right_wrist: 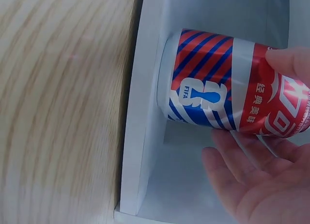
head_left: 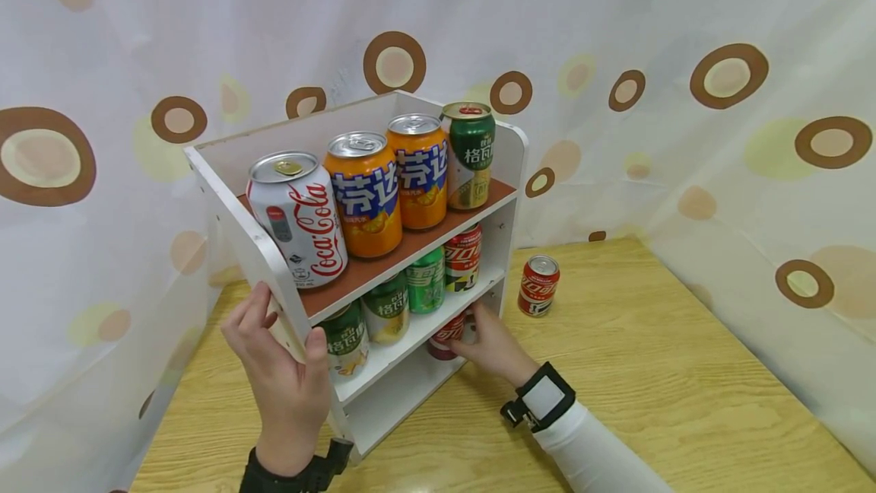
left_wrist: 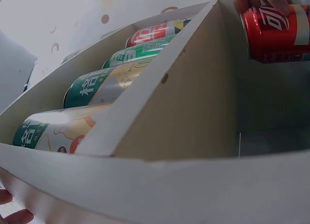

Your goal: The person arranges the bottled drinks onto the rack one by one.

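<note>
A white three-level shelf (head_left: 404, 360) stands on the table, turned at an angle. At its left side panel is my left hand (head_left: 284, 371), fingers touching the outer face and thumb beside the front edge. My right hand (head_left: 494, 345) reaches into the bottom compartment and holds a red cola can (right_wrist: 208, 83). The thumb lies on one side of the can and the fingers on the other; the can is upright near the right end, its base at the compartment floor. Its upper part is partly hidden in the head view.
The top level carries a white Coca-Cola can (head_left: 297, 219), two orange soda cans (head_left: 363, 196) and a green can (head_left: 468, 154). Several green cans (head_left: 386, 310) and a red can (head_left: 463, 257) line the middle level. Another red can (head_left: 539, 285) stands on the table (head_left: 657, 356), right of the shelf.
</note>
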A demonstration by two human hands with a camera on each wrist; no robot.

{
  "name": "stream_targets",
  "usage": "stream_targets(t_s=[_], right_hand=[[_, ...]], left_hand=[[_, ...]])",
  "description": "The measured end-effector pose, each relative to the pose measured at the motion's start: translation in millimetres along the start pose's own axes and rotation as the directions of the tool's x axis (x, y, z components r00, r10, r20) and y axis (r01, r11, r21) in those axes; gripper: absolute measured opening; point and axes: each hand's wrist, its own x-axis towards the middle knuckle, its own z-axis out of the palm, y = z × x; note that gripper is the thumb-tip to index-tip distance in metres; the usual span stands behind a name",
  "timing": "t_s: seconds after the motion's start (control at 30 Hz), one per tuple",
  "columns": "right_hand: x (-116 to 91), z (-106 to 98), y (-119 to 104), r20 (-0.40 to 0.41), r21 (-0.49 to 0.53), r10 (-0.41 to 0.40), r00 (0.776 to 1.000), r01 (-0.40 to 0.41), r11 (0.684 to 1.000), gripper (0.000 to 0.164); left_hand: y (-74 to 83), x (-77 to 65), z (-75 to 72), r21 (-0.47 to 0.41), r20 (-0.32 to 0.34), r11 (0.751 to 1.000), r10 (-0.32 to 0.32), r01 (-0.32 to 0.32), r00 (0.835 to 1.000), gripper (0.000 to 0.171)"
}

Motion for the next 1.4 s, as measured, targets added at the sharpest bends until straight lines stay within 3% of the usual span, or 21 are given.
stream_targets(t_s=[0.3,0.77,1.4], right_hand=[[-3.7,6.6,-5.5,0.015,-0.002,0.015,1.0,-0.015,1.0,0.084],[-9.6,21.5,-14.4,0.033,0.018,-0.078,0.996,0.077,0.997,0.087],[-18.4,37.6,-30.4,0.09,-0.015,-0.094,0.991,0.096,0.995,0.082]], left_hand=[[0.3,0.2,0.3,-0.004,-0.009,1.0,0.004,-0.004,1.0,0.079],[-0.9,0.6,0.7,-0.005,-0.006,1.0,0.009,-0.009,1.0,0.079],[-1.0,1.1,0.1,-0.008,-0.003,1.0,0.014,-0.014,1.0,0.079]])
